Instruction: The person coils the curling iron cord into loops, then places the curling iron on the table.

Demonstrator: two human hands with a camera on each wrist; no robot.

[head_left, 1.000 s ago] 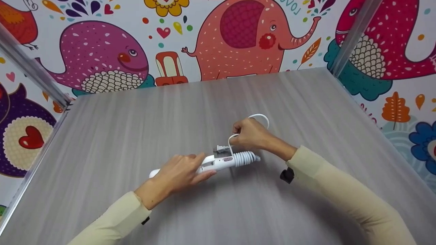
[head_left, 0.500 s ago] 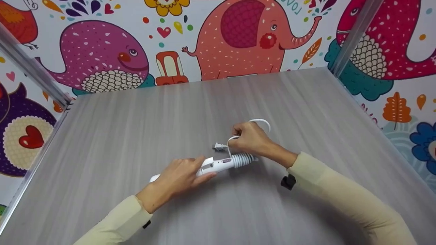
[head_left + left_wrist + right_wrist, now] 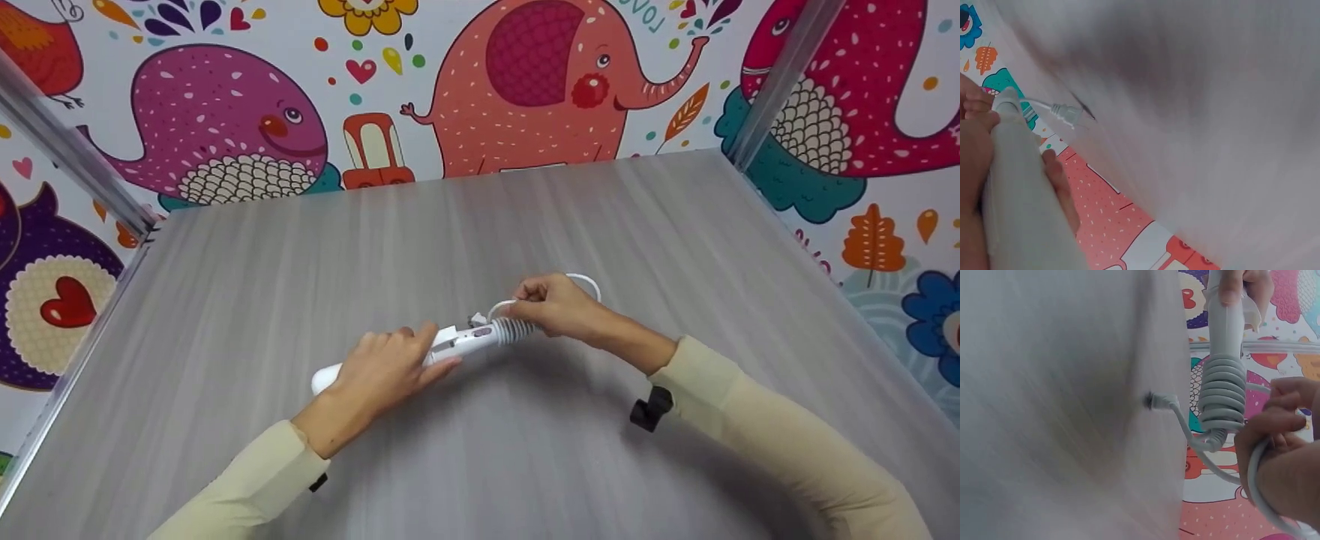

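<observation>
A white curling iron (image 3: 471,341) is held tilted over the table, with my left hand (image 3: 382,367) gripping its barrel part from above. White cord (image 3: 1222,391) is wound in several tight turns round the iron's handle end. My right hand (image 3: 562,304) pinches the loose length of this cord close beside the coils, and a loop (image 3: 589,285) of it stands out behind the hand. The two-pin plug (image 3: 1163,402) hangs from the cord near the tabletop. In the left wrist view, the iron's wide white body (image 3: 1027,185) hides part of the left hand.
The grey wood-grain table (image 3: 315,262) stretches around both hands. Walls (image 3: 360,97) printed with cartoon animals stand at its back and sides, with metal posts (image 3: 780,82) at the far corners.
The curling iron and left hand have shifted slightly left and away from me. My right hand has moved a little right, its fingers now nearer the coils. The plug now shows just behind the iron.
</observation>
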